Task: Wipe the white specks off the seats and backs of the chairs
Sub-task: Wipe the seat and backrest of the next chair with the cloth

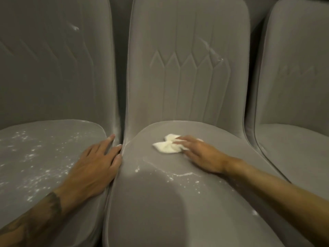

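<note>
Three grey upholstered chairs stand side by side. My right hand (199, 154) presses a crumpled white cloth (167, 144) flat onto the back part of the middle chair's seat (151, 202), fingers stretched over it. A thin line of white specks (170, 175) lies just nearer me than the cloth. My left hand (96, 164) rests flat on the right edge of the left chair's seat (35, 148), fingers at the gap between the chairs. That seat is covered with several white specks (35, 168). Smears mark the left chair's back (75, 28) and the middle chair's back (211, 50).
The right chair (293, 86) shows only partly at the frame's edge, with no specks that I can make out. Narrow dark gaps separate the chairs. Each back rises steeply right behind its seat.
</note>
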Motion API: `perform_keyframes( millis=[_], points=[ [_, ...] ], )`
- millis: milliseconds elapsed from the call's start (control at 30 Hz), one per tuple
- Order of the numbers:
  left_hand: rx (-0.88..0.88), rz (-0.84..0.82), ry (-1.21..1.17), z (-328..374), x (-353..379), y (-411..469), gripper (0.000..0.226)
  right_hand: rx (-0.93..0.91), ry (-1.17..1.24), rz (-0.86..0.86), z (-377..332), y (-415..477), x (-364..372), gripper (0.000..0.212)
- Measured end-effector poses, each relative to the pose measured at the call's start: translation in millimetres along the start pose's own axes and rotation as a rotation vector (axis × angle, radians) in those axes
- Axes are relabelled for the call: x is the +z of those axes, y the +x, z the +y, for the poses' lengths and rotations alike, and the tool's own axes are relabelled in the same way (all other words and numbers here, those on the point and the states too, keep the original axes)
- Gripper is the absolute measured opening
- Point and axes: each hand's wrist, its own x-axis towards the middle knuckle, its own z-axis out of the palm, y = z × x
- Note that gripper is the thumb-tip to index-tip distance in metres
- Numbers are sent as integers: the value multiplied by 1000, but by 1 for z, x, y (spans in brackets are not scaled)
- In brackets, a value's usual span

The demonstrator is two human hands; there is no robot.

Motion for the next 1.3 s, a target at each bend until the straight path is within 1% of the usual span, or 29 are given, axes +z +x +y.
perform_keyframes(
  millis=[33,100,133,167,200,267,333,367,433,500,567,600,667,733,767,800,833,900,967,1000,1100,1167,1200,1233,1300],
  points=[
    [12,-16,23,1,0,0,81,93,-7,35,19,-8,-10,41],
    [-3,-2,5,0,1,1,80,297,-22,124,51,-19,-24,38],
    [-9,12,-16,0,1,3,77,358,-45,161,58,-19,-26,38],
    [-16,27,-51,-1,2,3,75,371,-63,183,56,-16,-24,38],
    [-21,33,-73,-2,2,3,74,345,-64,190,48,-13,-18,38],
    [22,93,-31,-5,4,2,66,199,-17,173,28,-19,-3,39],
    [48,116,24,-6,7,1,54,47,3,84,16,-40,2,41],
    [26,90,23,-8,7,2,51,19,13,36,19,-51,-4,42],
    [30,111,32,-10,11,3,52,75,26,8,41,-65,-23,40],
    [27,129,-15,-9,13,5,60,223,20,99,67,-73,-40,38],
    [-7,103,-81,-8,11,6,67,337,-49,158,75,-66,-40,38],
    [-13,104,-97,-8,11,6,69,342,-88,160,69,-62,-35,39],
    [-28,98,-131,-9,12,5,72,239,-76,144,53,-66,-21,41],
    [-34,90,-153,-9,13,6,76,115,-30,71,45,-87,-20,43],
    [-41,87,-162,-10,14,7,77,97,-14,27,48,-97,-26,43],
    [-49,84,-171,-11,15,9,78,112,-8,1,54,-103,-33,42],
    [-51,84,-178,-12,16,10,80,158,-6,15,61,-106,-40,42],
    [-49,88,-187,-13,18,11,84,296,-5,101,71,-103,-49,40],
    [-48,101,-187,-17,22,13,86,341,-61,146,63,-92,-45,39],
    [-48,111,-184,-18,22,14,87,309,-74,150,54,-91,-39,40],
    [-43,124,-191,-19,24,16,95,106,-3,78,30,-115,-23,43],
    [-43,126,-196,-20,24,16,99,59,14,12,34,-130,-29,44],
    [-45,124,-204,-20,24,16,100,88,8,7,43,-132,-35,43],
    [-48,123,-212,-19,24,16,100,145,7,39,55,-129,-41,41],
    [-47,121,-213,-20,26,16,100,317,-11,130,74,-116,-51,38]
  ],
)
